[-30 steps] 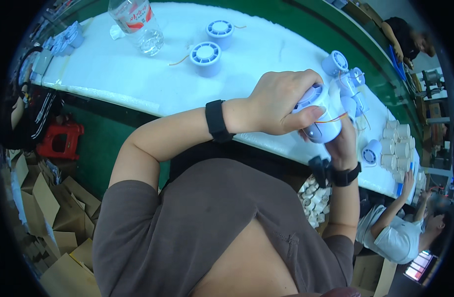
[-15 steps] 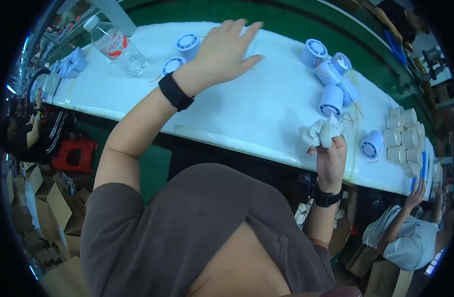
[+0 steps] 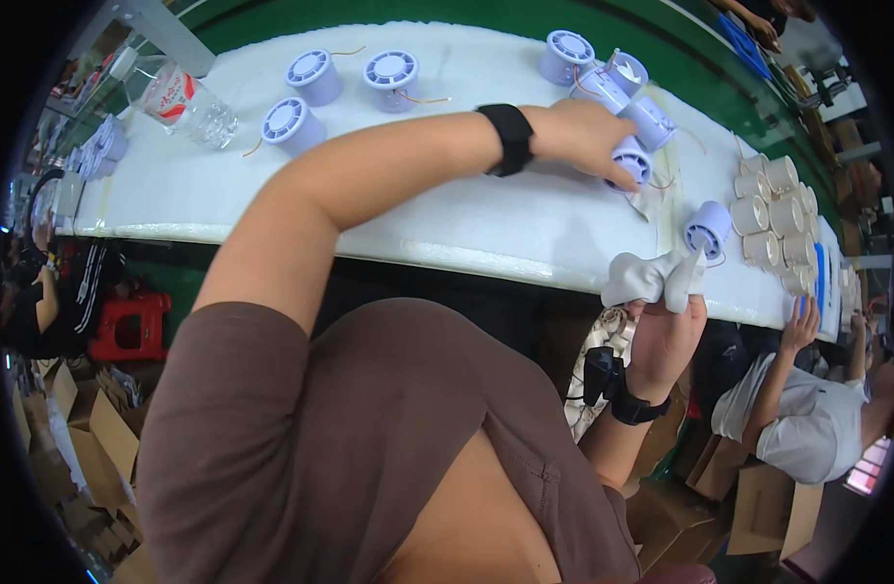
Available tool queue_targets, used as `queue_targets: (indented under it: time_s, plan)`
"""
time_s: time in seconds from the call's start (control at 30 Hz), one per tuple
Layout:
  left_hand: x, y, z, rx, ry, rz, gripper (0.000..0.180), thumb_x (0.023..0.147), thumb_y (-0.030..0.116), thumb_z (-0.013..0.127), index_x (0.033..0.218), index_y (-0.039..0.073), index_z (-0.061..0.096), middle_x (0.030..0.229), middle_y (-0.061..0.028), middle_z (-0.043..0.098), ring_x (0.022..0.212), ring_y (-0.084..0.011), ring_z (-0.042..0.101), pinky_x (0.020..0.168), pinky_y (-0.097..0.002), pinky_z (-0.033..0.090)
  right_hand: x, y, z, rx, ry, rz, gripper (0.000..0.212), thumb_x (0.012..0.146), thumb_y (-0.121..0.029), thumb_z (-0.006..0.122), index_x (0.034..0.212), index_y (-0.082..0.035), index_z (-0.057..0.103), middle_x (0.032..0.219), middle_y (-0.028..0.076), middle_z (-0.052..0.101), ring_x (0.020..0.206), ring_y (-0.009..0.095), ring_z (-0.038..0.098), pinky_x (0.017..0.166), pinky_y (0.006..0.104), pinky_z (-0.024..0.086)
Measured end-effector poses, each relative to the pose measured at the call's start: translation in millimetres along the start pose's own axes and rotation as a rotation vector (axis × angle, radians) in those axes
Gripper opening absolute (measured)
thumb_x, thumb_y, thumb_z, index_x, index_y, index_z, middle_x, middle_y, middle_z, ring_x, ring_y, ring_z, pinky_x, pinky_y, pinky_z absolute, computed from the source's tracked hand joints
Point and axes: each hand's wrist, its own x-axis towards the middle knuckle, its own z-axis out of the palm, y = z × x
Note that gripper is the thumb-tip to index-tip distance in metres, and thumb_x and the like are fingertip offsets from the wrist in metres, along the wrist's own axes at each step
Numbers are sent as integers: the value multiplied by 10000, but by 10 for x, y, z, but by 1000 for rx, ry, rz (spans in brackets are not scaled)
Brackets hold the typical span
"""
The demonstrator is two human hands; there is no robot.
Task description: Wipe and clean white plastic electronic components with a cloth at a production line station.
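My left hand (image 3: 591, 136) reaches across the table, its fingers closed round a lilac cylindrical fan housing (image 3: 630, 161) with a slotted round end and thin wires. Part of that housing is hidden by the fingers. Bunched white cloth (image 3: 651, 277) is held in my right hand (image 3: 669, 336), at the table's front edge. Just beyond the cloth lies another lilac housing (image 3: 706, 229), slotted end toward me. Behind my left hand several more housings sit close together, one upright (image 3: 567, 58). Three stand apart on the left, including one with a wire trailing right (image 3: 391, 81).
A clear plastic bottle (image 3: 174, 97) stands at the table's left. Stacked cream rings (image 3: 768, 214) fill the right end, near a co-worker's hand (image 3: 802, 321). More lilac parts (image 3: 101, 146) are at the far left. Open cardboard boxes (image 3: 106, 428) and a red stool (image 3: 130, 326) lie below.
My left hand has moved right from the left group to a housing in the right group and closed on it, uncovering a third housing at left. My right hand still holds the cloth.
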Motion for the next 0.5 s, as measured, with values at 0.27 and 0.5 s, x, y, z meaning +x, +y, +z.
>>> queue_targets:
  time_s: [0.27, 0.5]
  plan:
    - [-753, -62, -275, -292, -457, -338, 608, 687, 537, 518, 1029, 39, 455, 680, -131, 558, 648, -273, 554, 553, -323, 428, 188, 16, 83, -7, -34, 2, 285, 809, -131, 399, 1034, 41, 425, 905, 114, 504, 647, 158, 470, 529, 249, 365]
    - [-1087, -18, -77, -117, 90, -174, 512, 681, 438, 570, 998, 48, 477, 830, -151, 542, 810, -270, 528, 656, -326, 417, 589, -26, 474, -547, -297, -27, 249, 798, -107, 436, 1021, 2, 457, 781, 74, 537, 588, 166, 473, 524, 255, 371]
